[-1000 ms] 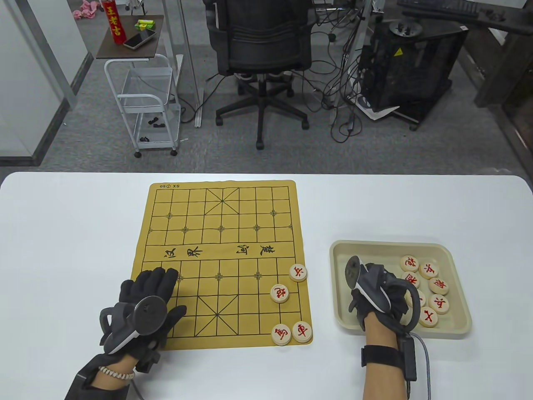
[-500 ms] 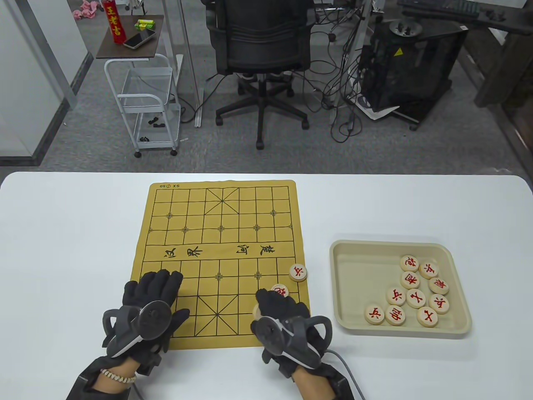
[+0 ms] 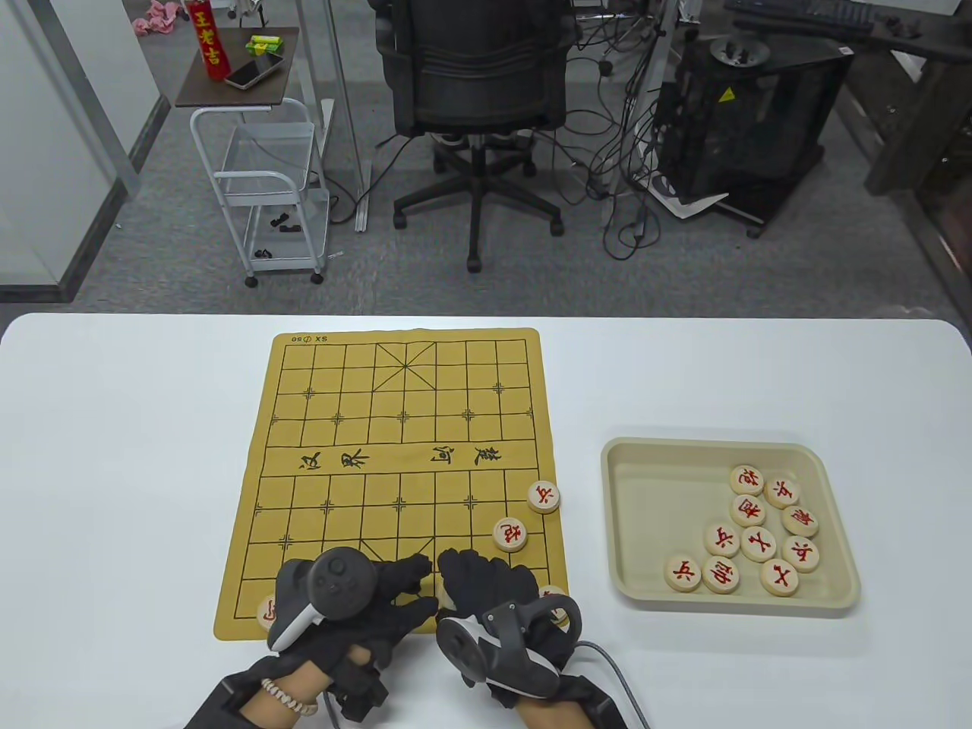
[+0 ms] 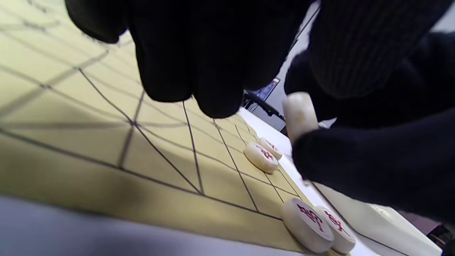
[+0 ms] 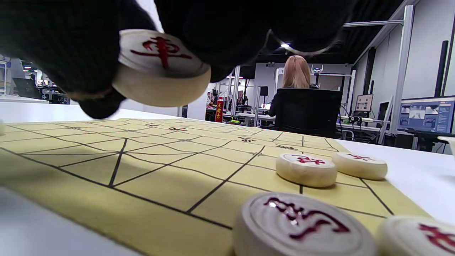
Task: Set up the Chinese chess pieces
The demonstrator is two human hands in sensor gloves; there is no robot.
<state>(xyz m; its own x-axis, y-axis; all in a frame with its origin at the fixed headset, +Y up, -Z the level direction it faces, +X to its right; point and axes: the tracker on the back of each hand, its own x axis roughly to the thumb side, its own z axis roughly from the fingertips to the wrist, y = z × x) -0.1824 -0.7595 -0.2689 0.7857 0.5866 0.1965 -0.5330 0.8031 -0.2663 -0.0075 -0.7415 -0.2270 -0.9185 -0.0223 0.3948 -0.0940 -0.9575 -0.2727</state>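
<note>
Holding the chariot piece (image 5: 161,67) aloft between two meeting hands is where you could slip: your right hand (image 3: 501,607) pinches it at the rim over the near row of the board (image 3: 395,456), and your left hand (image 3: 357,600) reaches in with its fingers (image 4: 199,71) loosely curled, thumb and forefinger just at the disc's edge. Whether the left hand already grips it, I cannot tell. If one hand lets go before the other has a firm pinch, the disc would likely drop and roll off the board's near edge. A careless sweep could also nudge the horse piece (image 5: 302,224) and its neighbour just below your right hand, or the cannon piece (image 3: 510,534) and soldier piece (image 3: 544,497) further up the right files. Beyond those, the tray (image 3: 630,524) holds the remaining pieces, well clear of both hands.
</note>
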